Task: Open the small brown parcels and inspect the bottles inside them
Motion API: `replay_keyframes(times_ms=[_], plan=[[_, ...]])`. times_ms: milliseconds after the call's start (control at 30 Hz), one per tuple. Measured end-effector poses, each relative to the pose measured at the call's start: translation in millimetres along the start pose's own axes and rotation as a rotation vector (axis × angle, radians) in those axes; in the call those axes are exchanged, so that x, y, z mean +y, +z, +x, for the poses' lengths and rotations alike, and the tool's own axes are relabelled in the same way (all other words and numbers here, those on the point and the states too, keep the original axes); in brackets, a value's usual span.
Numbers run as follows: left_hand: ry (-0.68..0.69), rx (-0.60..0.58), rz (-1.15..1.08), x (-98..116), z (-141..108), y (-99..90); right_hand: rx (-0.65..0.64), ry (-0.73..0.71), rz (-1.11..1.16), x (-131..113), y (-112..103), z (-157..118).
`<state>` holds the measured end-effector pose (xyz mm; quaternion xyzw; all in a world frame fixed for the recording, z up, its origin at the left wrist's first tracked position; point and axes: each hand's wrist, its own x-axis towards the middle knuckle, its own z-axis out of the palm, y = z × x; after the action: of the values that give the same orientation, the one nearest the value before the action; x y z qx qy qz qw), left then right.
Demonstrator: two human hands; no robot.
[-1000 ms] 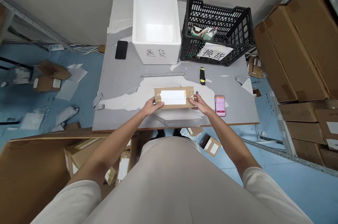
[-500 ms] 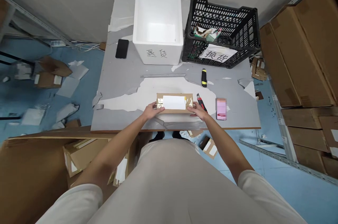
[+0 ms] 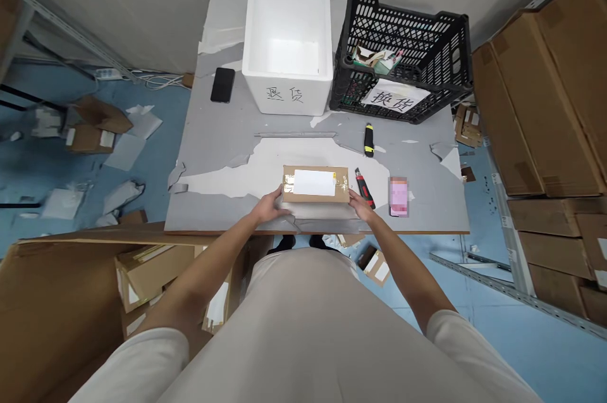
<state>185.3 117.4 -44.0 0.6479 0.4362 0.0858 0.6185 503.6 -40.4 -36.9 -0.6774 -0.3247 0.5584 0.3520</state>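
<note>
A taped cardboard box (image 3: 315, 194) with a white label on top lies near the table's front edge. My left hand (image 3: 271, 206) is at the box's left end, thumb out to the front and fingers apart, open. At the right end is my right hand (image 3: 361, 205), its fingertips by the box edge, also open; some of its fingers are hard to see. Just beyond it lies a red and black utility knife (image 3: 365, 189). Farther back is a yellow and black utility knife (image 3: 368, 140). A phone with a pink screen (image 3: 399, 197) lies to the right.
A white foam bin (image 3: 289, 96) and a black plastic crate (image 3: 346, 86) with a few items inside stand at the back of the table (image 3: 218, 137). A black phone (image 3: 222, 85) lies left. A large open carton (image 3: 57, 308) with boxes is below left; stacked cartons (image 3: 545, 93) stand right.
Both thumbs have come off the top of the cardboard box, and my hands have loosened at its ends. The box stays nearly in place; the whole view has shifted slightly.
</note>
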Motion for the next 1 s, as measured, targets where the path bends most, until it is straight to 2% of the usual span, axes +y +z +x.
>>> replay_keyframes(times_ms=[167, 333, 433, 567, 667, 767, 1000], plan=[[0.046, 0.018, 0.149, -12.3, 9.0, 11.0, 0.056, -0.079, -0.074, 14.3, 19.4, 6.9], [0.115, 0.028, 0.231, -16.1, 7.9, 12.4, 0.070, -0.111, -0.096, 17.4, 21.0, 7.0], [0.102, 0.026, 0.278, -8.3, 3.5, 7.4, 0.063, -0.124, -0.174, 8.4, 14.8, 5.6], [0.088, 0.059, 0.426, 13.7, 3.1, -4.1, 0.094, -0.165, -0.389, -16.4, 2.9, 10.5], [0.040, 0.144, 0.538, 29.0, 10.8, -9.1, 0.095, -0.130, -0.493, -33.9, -3.5, 21.2], [-0.025, 0.173, 0.574, 35.3, 21.5, -8.8, 0.091, -0.077, -0.486, -40.7, -4.9, 33.5], [-0.062, 0.171, 0.528, 28.9, 30.2, -4.1, 0.062, 0.037, -0.368, -28.0, -2.4, 46.1]])
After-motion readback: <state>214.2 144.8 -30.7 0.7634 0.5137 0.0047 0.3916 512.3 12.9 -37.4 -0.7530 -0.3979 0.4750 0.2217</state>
